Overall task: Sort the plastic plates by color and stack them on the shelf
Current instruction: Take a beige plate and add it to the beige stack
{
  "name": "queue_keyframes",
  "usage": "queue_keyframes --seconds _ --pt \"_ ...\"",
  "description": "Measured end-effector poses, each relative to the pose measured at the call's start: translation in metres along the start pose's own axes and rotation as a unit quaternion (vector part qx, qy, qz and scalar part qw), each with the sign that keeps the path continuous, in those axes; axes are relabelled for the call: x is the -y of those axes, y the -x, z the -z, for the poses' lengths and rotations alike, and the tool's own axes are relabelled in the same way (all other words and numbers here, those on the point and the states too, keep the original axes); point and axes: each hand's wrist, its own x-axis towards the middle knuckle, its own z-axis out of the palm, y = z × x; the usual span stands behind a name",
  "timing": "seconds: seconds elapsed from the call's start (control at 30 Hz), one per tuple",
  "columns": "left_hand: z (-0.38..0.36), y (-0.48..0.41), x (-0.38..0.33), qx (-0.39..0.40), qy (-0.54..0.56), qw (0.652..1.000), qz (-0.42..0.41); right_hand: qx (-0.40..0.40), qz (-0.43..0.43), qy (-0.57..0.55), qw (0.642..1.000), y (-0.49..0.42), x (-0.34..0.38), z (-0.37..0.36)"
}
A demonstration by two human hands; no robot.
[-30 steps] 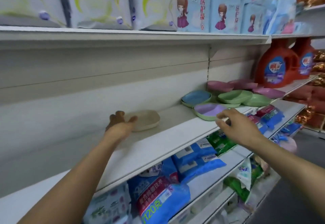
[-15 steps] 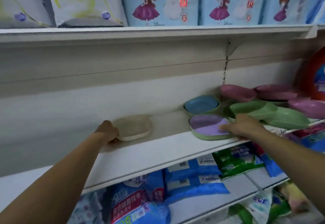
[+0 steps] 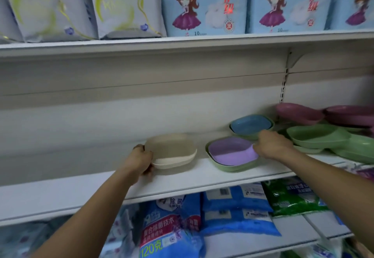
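Note:
A beige plate (image 3: pixel 172 150) sits upside down on the white shelf (image 3: pixel 182 178); my left hand (image 3: pixel 141 161) grips its left rim. To its right a purple plate (image 3: pixel 230 150) lies inside a green plate (image 3: pixel 228 166), and my right hand (image 3: pixel 273 145) pinches the purple plate's right edge. Behind them a blue plate (image 3: pixel 251 123) rests in another green one. Further right lie a pile of green plates (image 3: pixel 327 138) and several pink plates (image 3: pixel 299 112).
The shelf above (image 3: pixel 182 43) holds packets of pads and overhangs the plates. Blue and green detergent bags (image 3: pixel 232 211) fill the shelf below. A bare stretch of the white shelf runs left of the beige plate.
The view has moved closer to the shelf. My left hand has closed round the beige plate's rim, and my right hand has taken hold of the purple plate's right edge.

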Motion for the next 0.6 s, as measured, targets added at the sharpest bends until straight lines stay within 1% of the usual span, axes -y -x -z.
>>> queue_keyframes --seconds 0.17,0.3,0.47,0.6 --pt "0.006 0.021 -0.003 -0.003 0.021 1.000 -0.008 0.035 0.017 -0.003 0.999 0.005 0.010 0.000" --pt "0.011 0.037 -0.008 -0.004 0.040 0.999 -0.013 0.026 0.004 0.031 0.999 0.009 0.017 -0.001" --pt "0.012 0.053 -0.010 -0.003 0.057 0.998 -0.009 0.038 -0.014 0.017 0.999 0.010 0.016 0.002" --pt "0.013 0.061 -0.007 -0.005 0.068 0.998 0.000 0.030 -0.003 0.015 0.999 0.009 0.017 0.001"
